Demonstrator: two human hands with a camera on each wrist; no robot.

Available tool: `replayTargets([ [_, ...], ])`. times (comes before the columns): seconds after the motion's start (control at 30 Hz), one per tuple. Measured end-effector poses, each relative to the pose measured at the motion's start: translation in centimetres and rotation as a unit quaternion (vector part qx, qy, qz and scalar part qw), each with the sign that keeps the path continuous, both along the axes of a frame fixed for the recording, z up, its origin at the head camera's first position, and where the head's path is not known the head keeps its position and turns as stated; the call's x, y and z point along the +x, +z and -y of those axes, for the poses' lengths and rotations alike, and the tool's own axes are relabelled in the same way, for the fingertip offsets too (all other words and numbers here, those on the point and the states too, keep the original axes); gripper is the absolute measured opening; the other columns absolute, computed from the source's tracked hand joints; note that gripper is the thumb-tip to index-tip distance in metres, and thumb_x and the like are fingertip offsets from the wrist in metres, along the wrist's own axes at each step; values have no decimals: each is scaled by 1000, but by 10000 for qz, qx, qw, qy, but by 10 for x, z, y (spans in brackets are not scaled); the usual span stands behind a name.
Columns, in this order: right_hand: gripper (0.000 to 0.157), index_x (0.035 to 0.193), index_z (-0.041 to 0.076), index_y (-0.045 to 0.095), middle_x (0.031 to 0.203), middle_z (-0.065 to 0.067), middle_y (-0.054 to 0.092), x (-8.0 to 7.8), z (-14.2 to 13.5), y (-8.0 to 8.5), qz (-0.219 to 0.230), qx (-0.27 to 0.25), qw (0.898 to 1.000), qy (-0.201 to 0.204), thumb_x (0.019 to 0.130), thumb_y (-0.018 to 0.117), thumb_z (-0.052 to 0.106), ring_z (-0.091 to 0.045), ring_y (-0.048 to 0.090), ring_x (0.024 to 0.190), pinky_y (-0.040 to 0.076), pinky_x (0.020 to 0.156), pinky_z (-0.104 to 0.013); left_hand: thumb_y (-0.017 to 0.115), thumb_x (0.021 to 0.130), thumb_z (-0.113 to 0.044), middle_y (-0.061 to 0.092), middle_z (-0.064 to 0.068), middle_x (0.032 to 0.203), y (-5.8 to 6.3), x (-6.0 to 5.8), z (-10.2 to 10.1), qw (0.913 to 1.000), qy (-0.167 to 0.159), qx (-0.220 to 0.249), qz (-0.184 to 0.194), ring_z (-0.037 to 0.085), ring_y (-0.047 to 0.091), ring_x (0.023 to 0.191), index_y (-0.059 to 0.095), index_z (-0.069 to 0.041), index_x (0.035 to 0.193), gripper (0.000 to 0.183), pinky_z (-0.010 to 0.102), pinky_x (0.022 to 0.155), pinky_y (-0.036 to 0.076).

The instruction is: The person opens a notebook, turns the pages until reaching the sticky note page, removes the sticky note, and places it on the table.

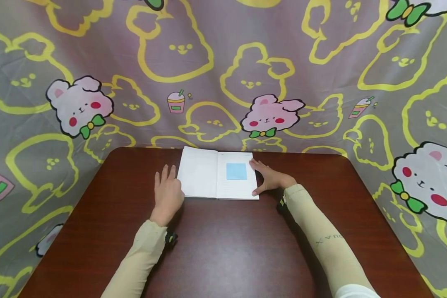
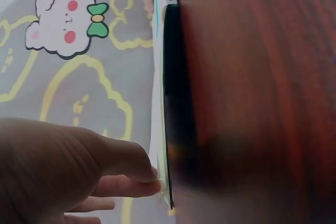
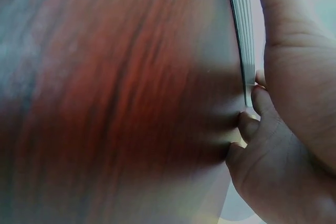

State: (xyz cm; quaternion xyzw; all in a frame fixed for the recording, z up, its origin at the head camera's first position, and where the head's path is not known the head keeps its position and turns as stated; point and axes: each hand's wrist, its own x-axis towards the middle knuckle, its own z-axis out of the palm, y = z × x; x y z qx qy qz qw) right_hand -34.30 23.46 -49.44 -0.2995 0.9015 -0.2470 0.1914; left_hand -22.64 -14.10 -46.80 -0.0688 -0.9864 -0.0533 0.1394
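An open notebook [image 1: 199, 174] with white pages lies near the table's far edge in the head view. On its right page sits a light blue square sticky note [image 1: 236, 171]. At the notebook's left edge, my left hand [image 1: 168, 198] pinches the side between thumb and index finger, the other fingers stretched out. The left wrist view shows that thumb and fingertip meeting at the thin edge [image 2: 161, 150]. My right hand [image 1: 272, 176] is spread along the right edge, thumb at the near corner and fingers farther up. In the right wrist view its fingertips touch beside the page stack [image 3: 242, 30].
The dark reddish-brown table [image 1: 223, 244] extends toward me and to both sides. A grey-and-pink curtain [image 1: 208, 87] with cartoon prints hangs behind and along both sides. Dark bands [image 1: 170, 237] sit at both wrists.
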Motion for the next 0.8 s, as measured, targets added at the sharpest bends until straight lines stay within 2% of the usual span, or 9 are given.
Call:
replayTargets([
  [0.2, 129, 163, 0, 5, 170, -20, -1, -1, -1, 0, -22, 12, 10000, 69, 75, 91, 41, -43, -4, 156, 4, 122, -66, 60, 86, -3, 49, 26, 150, -8, -6, 0, 9972, 274, 42, 691, 46, 32, 147, 75, 1, 77, 18, 68, 118, 24],
  [0.4, 129, 162, 0, 5, 170, -21, -2, 0, -2, 2, 16, -56, 10000, 72, 75, 91, 40, -44, -5, 156, 3, 122, -67, 57, 90, -3, 37, 33, 156, -6, -11, -2, 9925, 476, 224, 1103, 50, 26, 149, 76, 4, 100, 22, 70, 119, 19],
  [0.5, 129, 163, 0, 5, 170, -21, -2, 0, -2, 1, 20, -24, 10000, 85, 75, 90, 41, -43, -4, 156, 4, 122, -67, 55, 93, -2, 29, 33, 160, -6, -13, -5, 9913, 445, 298, 1202, 51, 22, 150, 67, 5, 125, 35, 70, 119, 17],
  [0.6, 129, 163, 1, 4, 170, -20, -2, 0, -1, 0, 26, 45, 9999, 115, 76, 90, 42, -42, -4, 156, 4, 122, -66, 57, 93, -1, 21, 29, 165, -7, -16, -10, 9920, 359, 283, 1179, 52, 18, 151, 46, 1, 150, 58, 71, 119, 15],
  [0.7, 129, 163, 1, 4, 170, -20, -2, 1, -1, 0, 46, 20, 9999, 93, 76, 90, 40, -42, -5, 156, 3, 122, -67, 58, 93, -1, 19, 26, 166, -8, -22, -15, 9937, 187, 168, 1095, 52, 18, 151, 35, -5, 158, 69, 71, 119, 16],
  [0.8, 129, 163, 1, 3, 171, -19, -3, 0, 0, -1, 27, 44, 10000, 71, 76, 90, 41, -42, -5, 156, 3, 122, -66, 58, 94, -6, 25, 24, 165, -10, -30, -20, 9936, -101, -23, 1120, 49, 20, 152, 37, -7, 157, 66, 69, 119, 18],
])
